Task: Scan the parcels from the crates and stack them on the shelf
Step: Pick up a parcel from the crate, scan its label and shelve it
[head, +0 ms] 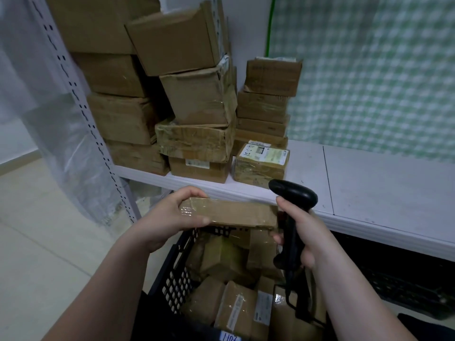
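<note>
I see the white shelf (369, 183) across the middle of the view, with its perforated upright at its left end. The stacked parcels (197, 99) sit on the left part of the shelf in leaning brown cardboard columns, some taped and dented. A green-checked curtain (369, 70) hangs behind the right part of the shelf. The black crate (172, 279) stands on the floor just in front of the shelf, below its front edge, with more taped parcels lying loose inside. The flat parcel (234, 214) is held level in front of the shelf's front edge, above the crate. My left hand (170, 212) grips its left end, fingers curled over the top and thumb on the near face. My right hand (302, 232), also in front of the shelf edge, is wrapped round the handle of the black scanner (293, 195); its fingers are just beside the flat parcel's right end, and I cannot tell whether they touch it. The scanner's head rises to the level of the shelf edge. A small labelled parcel (261, 163) sits alone near the shelf's front, just right of the stacks, handwriting on its label.
</note>
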Demonstrator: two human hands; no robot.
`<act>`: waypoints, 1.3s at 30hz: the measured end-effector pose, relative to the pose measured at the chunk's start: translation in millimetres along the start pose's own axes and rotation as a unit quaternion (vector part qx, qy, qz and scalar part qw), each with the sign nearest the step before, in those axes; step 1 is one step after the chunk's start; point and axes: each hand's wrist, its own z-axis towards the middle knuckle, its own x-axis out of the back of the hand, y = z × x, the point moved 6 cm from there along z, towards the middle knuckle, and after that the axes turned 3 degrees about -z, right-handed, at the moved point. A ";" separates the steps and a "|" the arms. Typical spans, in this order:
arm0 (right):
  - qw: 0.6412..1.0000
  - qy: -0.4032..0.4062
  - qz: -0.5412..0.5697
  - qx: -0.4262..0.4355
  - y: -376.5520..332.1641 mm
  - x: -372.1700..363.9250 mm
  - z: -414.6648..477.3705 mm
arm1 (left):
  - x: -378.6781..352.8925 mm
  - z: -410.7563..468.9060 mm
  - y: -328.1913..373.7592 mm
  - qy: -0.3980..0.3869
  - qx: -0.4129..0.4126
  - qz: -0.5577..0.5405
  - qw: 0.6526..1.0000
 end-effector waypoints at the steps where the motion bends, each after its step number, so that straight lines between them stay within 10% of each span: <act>1: 1.000 -0.001 0.004 0.004 -2.6 0.5 -0.6 | 0.1 0.4 2.9 0.014 -0.003 -0.015 1.000; 27: 0.991 0.032 -0.052 0.116 -28.7 22.4 -17.2 | -7.3 6.6 1.0 0.109 0.040 -0.314 0.942; 39: 0.794 -0.004 -0.554 0.250 -54.1 18.0 -23.5 | 7.3 8.9 -7.3 0.166 0.020 -0.249 0.954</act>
